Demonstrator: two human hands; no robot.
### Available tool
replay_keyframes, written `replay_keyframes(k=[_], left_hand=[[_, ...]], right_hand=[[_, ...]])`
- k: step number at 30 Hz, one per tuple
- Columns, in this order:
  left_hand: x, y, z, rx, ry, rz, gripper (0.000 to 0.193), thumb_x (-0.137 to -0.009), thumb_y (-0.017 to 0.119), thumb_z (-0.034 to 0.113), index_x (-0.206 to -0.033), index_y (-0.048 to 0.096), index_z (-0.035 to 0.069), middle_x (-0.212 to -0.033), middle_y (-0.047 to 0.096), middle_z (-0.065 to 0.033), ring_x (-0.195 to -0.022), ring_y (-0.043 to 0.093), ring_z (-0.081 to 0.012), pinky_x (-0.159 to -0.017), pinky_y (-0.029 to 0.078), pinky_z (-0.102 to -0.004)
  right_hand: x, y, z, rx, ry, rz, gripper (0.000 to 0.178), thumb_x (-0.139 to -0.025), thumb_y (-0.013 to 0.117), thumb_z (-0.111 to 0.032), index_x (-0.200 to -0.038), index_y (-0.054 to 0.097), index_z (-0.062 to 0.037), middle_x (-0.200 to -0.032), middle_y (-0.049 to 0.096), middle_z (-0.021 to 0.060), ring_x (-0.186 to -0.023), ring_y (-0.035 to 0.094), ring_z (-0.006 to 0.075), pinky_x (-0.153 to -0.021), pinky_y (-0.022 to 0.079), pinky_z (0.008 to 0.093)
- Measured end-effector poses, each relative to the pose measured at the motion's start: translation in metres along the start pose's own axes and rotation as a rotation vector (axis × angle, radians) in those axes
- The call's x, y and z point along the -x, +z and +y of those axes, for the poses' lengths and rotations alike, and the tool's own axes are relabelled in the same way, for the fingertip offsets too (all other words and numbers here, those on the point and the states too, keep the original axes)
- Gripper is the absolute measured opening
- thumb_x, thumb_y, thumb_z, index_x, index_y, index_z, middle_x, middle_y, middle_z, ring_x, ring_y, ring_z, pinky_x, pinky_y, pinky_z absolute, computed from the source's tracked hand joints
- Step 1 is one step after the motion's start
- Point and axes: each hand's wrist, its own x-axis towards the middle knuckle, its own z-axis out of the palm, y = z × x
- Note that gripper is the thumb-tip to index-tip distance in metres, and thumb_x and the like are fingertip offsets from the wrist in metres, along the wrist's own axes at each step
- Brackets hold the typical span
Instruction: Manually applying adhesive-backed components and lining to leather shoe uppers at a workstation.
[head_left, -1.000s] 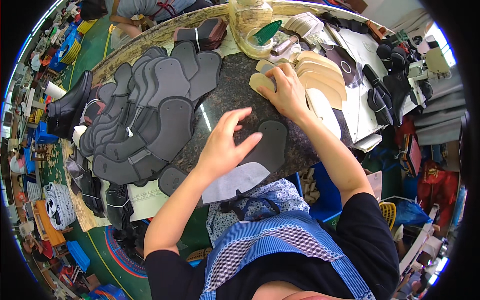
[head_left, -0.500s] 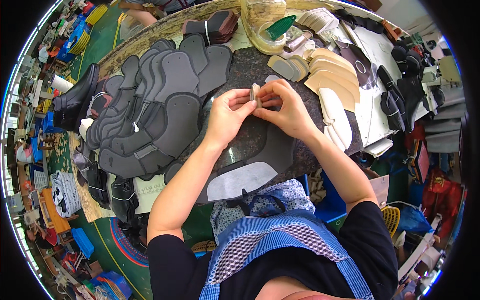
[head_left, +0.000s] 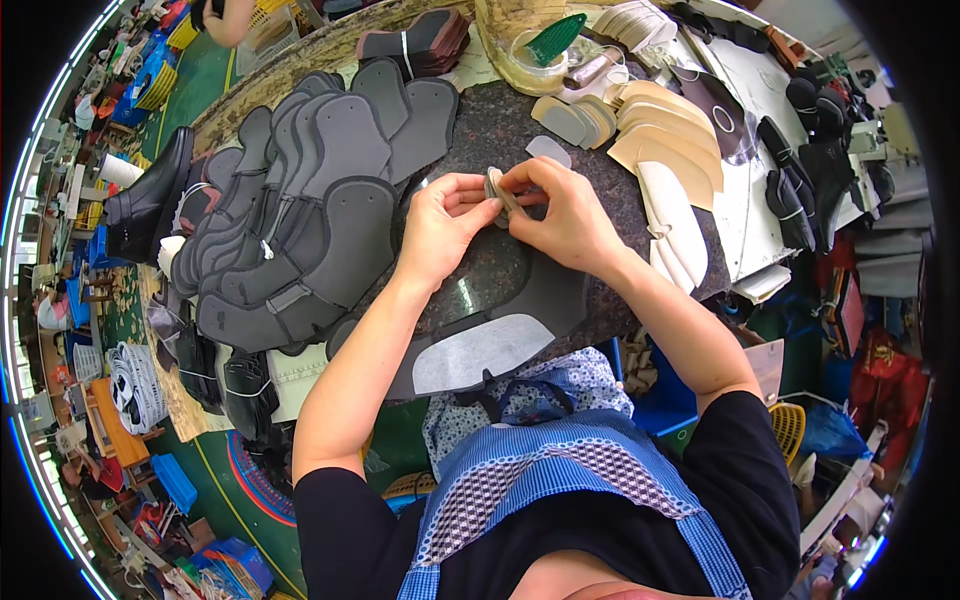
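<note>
Over the dark speckled stone slab (head_left: 490, 130), my left hand (head_left: 440, 225) pinches a small stack of thin grey-beige pieces (head_left: 494, 184) between thumb and fingers. My right hand (head_left: 565, 215) is closed on the same stack from the other side. Just beyond my fingers, one rounded grey piece (head_left: 548, 151) lies flat on the slab. Below my hands lies a dark grey shoe-upper piece (head_left: 555, 295), with a pale grey curved patch (head_left: 482, 356) on its near edge. Overlapping dark grey upper pieces (head_left: 350, 235) are heaped left of my left hand.
Small rounded grey-and-tan pieces (head_left: 575, 122) and fanned beige pieces (head_left: 665, 130) lie at the right. Behind them a tub (head_left: 540, 75) holds a green spreader (head_left: 556, 40). A white folded piece (head_left: 672, 225) lies by my right forearm. A black boot (head_left: 150, 195) stands far left.
Both hands have shifted slightly left with the stack, and its pieces now look more spread at the top. The rounded grey piece on the slab shows more fully.
</note>
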Motion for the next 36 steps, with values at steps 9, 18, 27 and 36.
replay_keyframes(k=[9, 18, 27, 36], left_hand=[[0.0, 0.001, -0.002, 0.02, 0.023, -0.007, 0.03, -0.093, 0.072, 0.007, -0.121, 0.066, -0.003, -0.106, 0.073, -0.0102, -0.093, 0.069, -0.0118, -0.086, 0.056, -0.0264], [0.011, -0.01, 0.022, -0.575, -0.048, 0.044, 0.043, -0.08, 0.073, 0.004, -0.122, 0.065, -0.005, -0.102, 0.071, -0.0111, -0.09, 0.069, -0.0188, -0.082, 0.056, -0.0322], [0.053, 0.025, 0.023, -0.983, 0.594, 0.094, 0.046, -0.08, 0.075, 0.009, -0.124, 0.063, 0.006, -0.113, 0.061, -0.0112, -0.102, 0.06, -0.0278, -0.084, 0.052, -0.0369], [0.032, 0.042, 0.044, 0.219, 0.155, 0.016, 0.033, -0.094, 0.072, 0.013, -0.122, 0.061, -0.001, -0.116, 0.066, -0.0099, -0.106, 0.065, -0.0154, -0.088, 0.058, -0.0313]], right_hand=[[-0.003, -0.005, -0.002, 0.022, -0.037, -0.02, 0.027, -0.082, 0.068, -0.003, -0.107, 0.064, 0.0054, -0.101, 0.071, 0.0166, -0.093, 0.073, 0.0237, -0.083, 0.059, 0.0336], [-0.01, -0.037, 0.024, 0.121, 0.135, 0.039, 0.028, -0.081, 0.068, -0.011, -0.108, 0.068, -0.0035, -0.084, 0.063, 0.0113, -0.081, 0.064, 0.0241, -0.073, 0.051, 0.0368], [-0.011, -0.038, 0.041, 0.621, -0.274, 0.217, 0.023, -0.084, 0.073, -0.02, -0.102, 0.069, -0.0046, -0.079, 0.064, 0.0099, -0.077, 0.063, 0.031, -0.069, 0.05, 0.0391], [0.013, -0.057, -0.032, -0.117, 0.258, -0.118, 0.016, -0.089, 0.075, -0.018, -0.095, 0.072, -0.0033, -0.096, 0.071, 0.0005, -0.079, 0.06, 0.005, -0.073, 0.05, 0.0252]])
